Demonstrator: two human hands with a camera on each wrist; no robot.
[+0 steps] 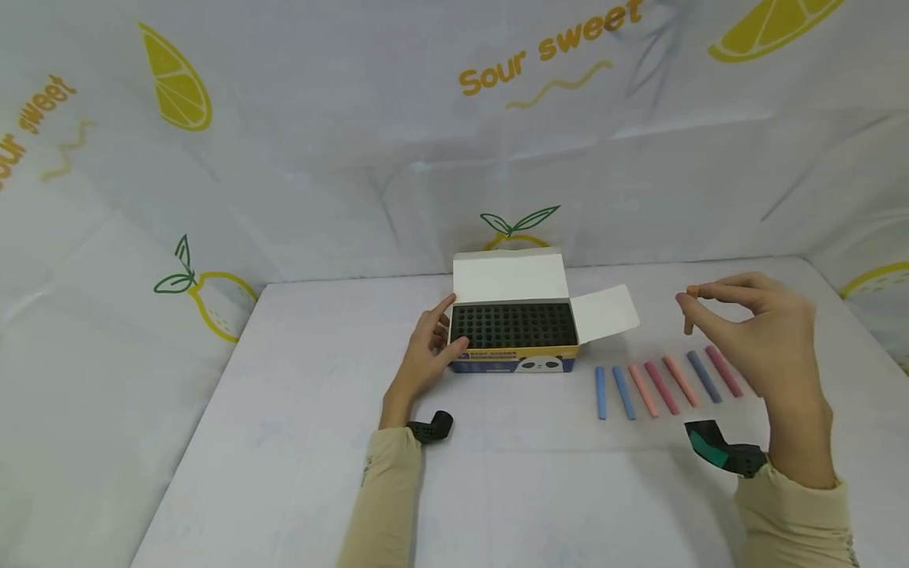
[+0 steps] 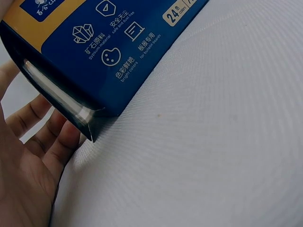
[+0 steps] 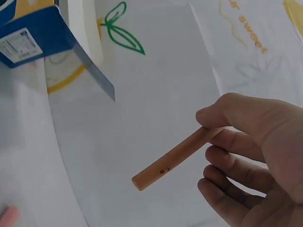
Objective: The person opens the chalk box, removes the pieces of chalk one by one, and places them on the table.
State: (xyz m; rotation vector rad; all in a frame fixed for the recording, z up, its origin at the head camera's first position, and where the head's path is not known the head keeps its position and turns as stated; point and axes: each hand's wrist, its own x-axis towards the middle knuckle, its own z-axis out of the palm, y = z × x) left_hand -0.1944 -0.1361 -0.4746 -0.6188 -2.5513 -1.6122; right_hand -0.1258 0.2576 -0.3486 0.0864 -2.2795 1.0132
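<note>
An open chalk box [image 1: 490, 365] with a blue and yellow front stands toward the back of the table, its black holed insert facing up. My left hand [image 1: 426, 355] grips the left end of this box, thumb at the front top corner and fingers along the side. Over the right part of the table, my right hand [image 1: 774, 339] pinches an orange chalk stick [image 3: 173, 158] by one end, between thumb and index finger. The stick's free end points down and has small dark spots. Below that hand lies a row of chalk sticks [image 1: 661, 387] in blue, pink and red.
The box's white lid [image 1: 510, 276] stands raised at the back, and a white side flap [image 1: 605, 312] sticks out to the right. A white cloth with lemon prints hangs behind the white table [image 1: 298, 410]. The right hand overlaps the row's right end.
</note>
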